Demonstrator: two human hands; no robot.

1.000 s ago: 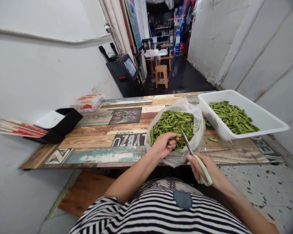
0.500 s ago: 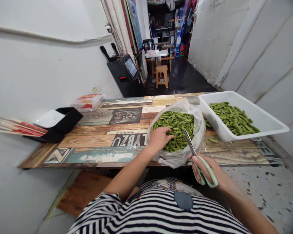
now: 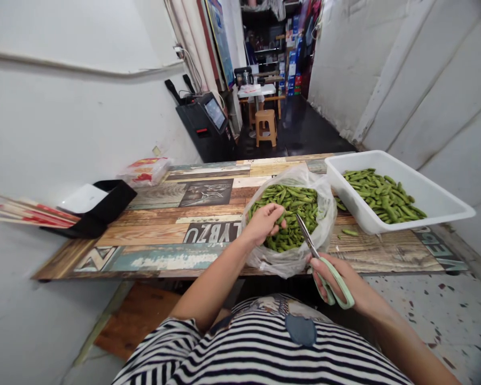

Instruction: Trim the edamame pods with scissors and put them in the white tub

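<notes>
**Left hand turns up from the pods**

Nearest, the right hand (image 3: pixel 344 270) has its grip closed round the scissors (image 3: pixel 308 237). The left hand (image 3: pixel 263 224), which half a second ago reached down, is now turned with curled fingers; it seems that reaching gave way to lifting, but whether it grips a pod, I cannot tell. The green pods (image 3: pixel 280 243) lie beneath, inside the plastic bag (image 3: pixel 326 214) on the tabletop (image 3: pixel 144 232). Farther right, the white tub (image 3: pixel 436 195) holds more.

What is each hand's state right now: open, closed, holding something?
Left hand: partly curled over the green pods; whether it holds one cannot be told.
Right hand: closed, holding the green-handled scissors.
</notes>
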